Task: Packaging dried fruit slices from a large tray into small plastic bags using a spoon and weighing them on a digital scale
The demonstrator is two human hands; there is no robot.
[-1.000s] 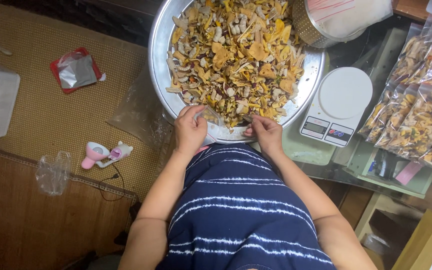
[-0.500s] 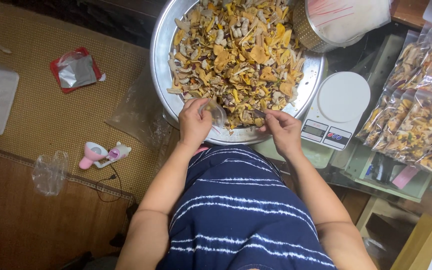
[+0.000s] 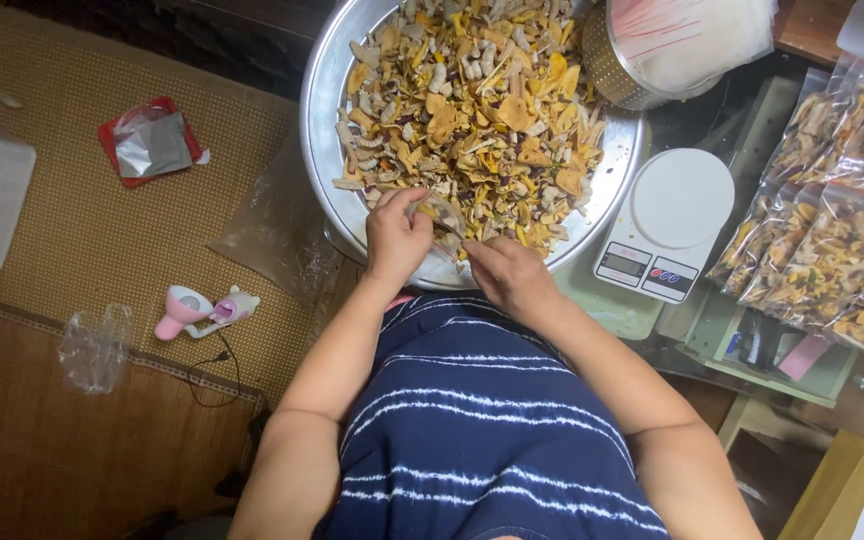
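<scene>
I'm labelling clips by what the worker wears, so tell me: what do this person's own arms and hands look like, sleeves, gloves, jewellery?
Both arms are bare from the upper arm down; no sleeve shows. The left hand and right hand are ungloved, and no ring, watch or bracelet is visible. The garment is dark navy with thin, broken white horizontal stripes, and a small bit of pink shows at its upper edge.

Yellow and tan dried pieces (image 3: 472, 110) filled the silver basin (image 3: 317, 110); the scale (image 3: 667, 220) was white, the shirt (image 3: 482, 420) navy with white stripes.
</scene>
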